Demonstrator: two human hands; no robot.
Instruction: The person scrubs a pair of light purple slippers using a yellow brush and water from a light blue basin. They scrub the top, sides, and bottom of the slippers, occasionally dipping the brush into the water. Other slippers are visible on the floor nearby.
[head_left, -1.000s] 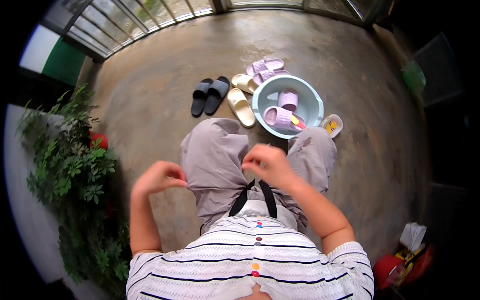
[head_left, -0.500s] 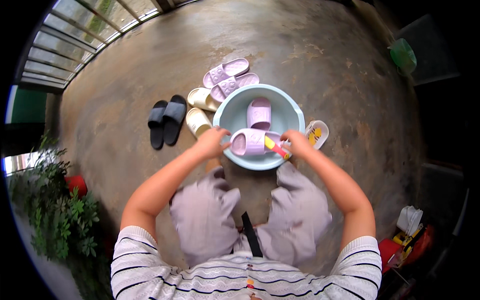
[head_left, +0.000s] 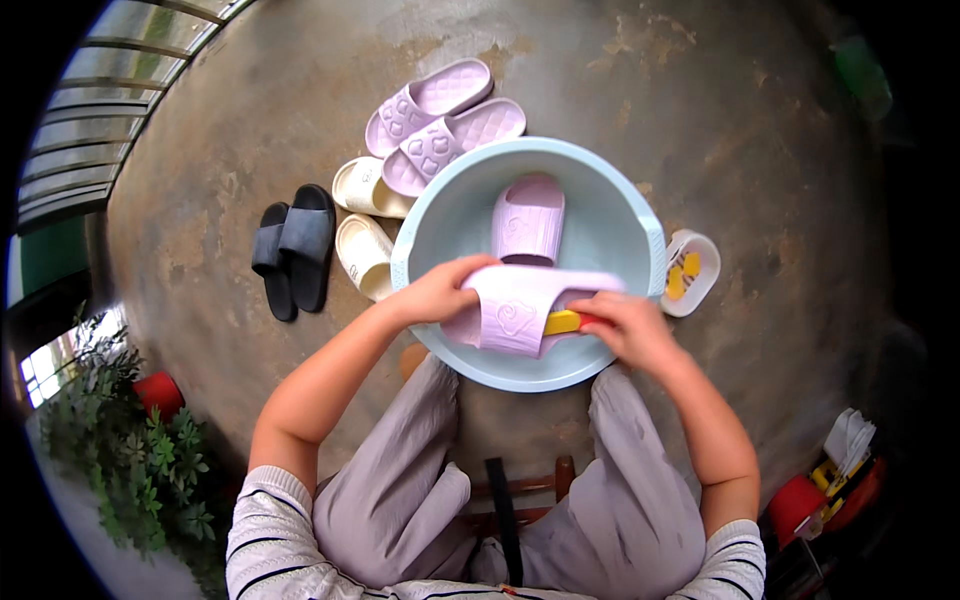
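My left hand (head_left: 447, 291) grips one end of a lilac slide slipper (head_left: 520, 312), which is held over the near part of a pale blue basin (head_left: 655, 230). From the right, my right hand (head_left: 636, 328), slightly blurred, closes around the red end of a slim yellow-and-red brush handle (head_left: 562, 322). The handle's yellow part reaches into the slipper's opening under the strap, and its head is hidden there. Farther back in the basin rests a second lilac slipper (head_left: 530, 225).
Two more lilac slippers (head_left: 440, 95), cream slippers (head_left: 365, 250) and dark slippers (head_left: 308, 245) lie left of the basin. At its right is a small white container (head_left: 702, 270) with yellow shapes inside. Leafy plants (head_left: 140, 450) and a red pot (head_left: 158, 395) are at far left.
My right hand has closed on the brush handle, which lay across the slipper. The slipper is now tilted in my left hand. The view has shifted closer to the basin.
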